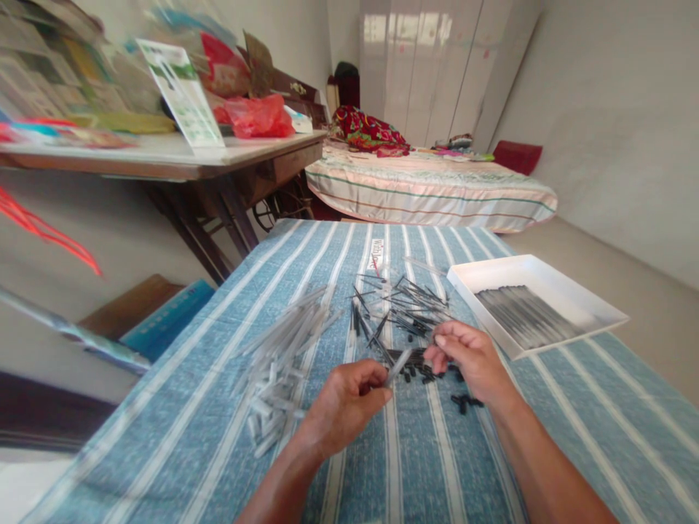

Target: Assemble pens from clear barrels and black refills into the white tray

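My left hand is closed on a translucent grey pen barrel, which points up and to the right. To its right, my right hand has thumb and fingers pinched together; whatever they hold is too small to make out. Beneath and beyond the hands lie thin black pen refills in a loose heap. Small black pen parts are scattered under my right hand. Left of my left hand are a pile of long grey barrels and a pile of short grey caps.
A white box tray at the right holds a row of assembled-looking pens. The table has a blue striped cloth. A side table with bags and a card stands at the left, and a bed is behind.
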{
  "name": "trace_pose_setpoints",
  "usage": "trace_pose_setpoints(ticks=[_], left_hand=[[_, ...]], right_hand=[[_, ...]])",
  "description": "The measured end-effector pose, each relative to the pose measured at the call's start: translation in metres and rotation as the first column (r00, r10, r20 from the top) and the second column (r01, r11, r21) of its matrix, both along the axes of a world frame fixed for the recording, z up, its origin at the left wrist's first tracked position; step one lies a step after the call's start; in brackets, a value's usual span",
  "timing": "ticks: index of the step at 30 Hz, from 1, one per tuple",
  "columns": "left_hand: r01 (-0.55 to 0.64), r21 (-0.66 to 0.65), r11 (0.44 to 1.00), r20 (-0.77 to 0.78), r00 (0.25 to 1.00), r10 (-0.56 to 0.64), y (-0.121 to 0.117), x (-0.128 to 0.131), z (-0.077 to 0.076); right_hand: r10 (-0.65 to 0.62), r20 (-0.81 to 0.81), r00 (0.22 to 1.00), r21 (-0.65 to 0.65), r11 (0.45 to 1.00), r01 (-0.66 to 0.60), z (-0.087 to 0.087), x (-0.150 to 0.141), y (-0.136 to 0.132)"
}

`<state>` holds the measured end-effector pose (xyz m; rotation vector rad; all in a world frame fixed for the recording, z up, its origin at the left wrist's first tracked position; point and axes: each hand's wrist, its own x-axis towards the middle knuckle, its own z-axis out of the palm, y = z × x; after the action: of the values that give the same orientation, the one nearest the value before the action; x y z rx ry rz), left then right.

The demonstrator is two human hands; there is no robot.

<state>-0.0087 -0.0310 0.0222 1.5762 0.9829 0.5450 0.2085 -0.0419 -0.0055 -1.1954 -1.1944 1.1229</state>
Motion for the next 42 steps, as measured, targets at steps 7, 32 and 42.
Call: trace_pose_setpoints(ticks=[7, 32, 42], left_hand=[[0.042, 0.036, 0.998, -0.046, 0.998, -0.041, -0.003, 0.003, -0.001], [0.104, -0.217, 0.971, 0.070, 0.993, -0.090, -0.006, 0.002, 0.010], [0.066, -0.245, 0.967, 0.057, 0.997, -0.053, -0.006, 0.003, 0.013]], right_hand=[[0.088, -0.339, 0.937, 0.088, 0.994, -0.061, 0.003, -0.024, -0.008], [0.063, -0.397, 0.915, 0.012, 0.998, -0.064, -0.003, -0.032, -0.008], [0.116, -0.204, 0.972, 0.024, 0.993, -0.113, -0.004, -0.015, -0.006]])
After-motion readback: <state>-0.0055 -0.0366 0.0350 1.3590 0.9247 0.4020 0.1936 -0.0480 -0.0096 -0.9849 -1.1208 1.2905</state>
